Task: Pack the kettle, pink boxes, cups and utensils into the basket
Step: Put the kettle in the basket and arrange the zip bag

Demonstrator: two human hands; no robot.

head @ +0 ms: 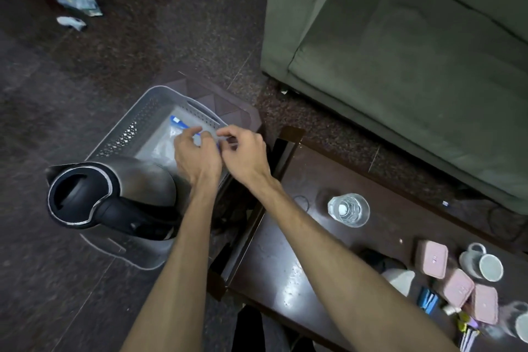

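basket: grey perforated plastic basket sitting on the floor just left of the dark wooden counter, handle slots in its rim
kettle: steel electric kettle with black lid and handle is standing upright in the near end of the basket, so that one's packed
bag: clear zip bag with a blue strip lying on the basket floor, far end
left hand: left hand is reaching over the basket, fingers curled and pinching the bag's edge
right hand: right hand is touching the left one, fingers curled in a pinch on the same bag edge, though blur is hiding the exact contact
pink boxes: three pink lidded plastic boxes are sitting in a row on the counter's right end
cups: two white ceramic cups, one beside the boxes, one at the frame edge
glass: clear drinking glass standing mid-counter, well apart from the boxes
sofa: grey-green fabric sofa behind the counter
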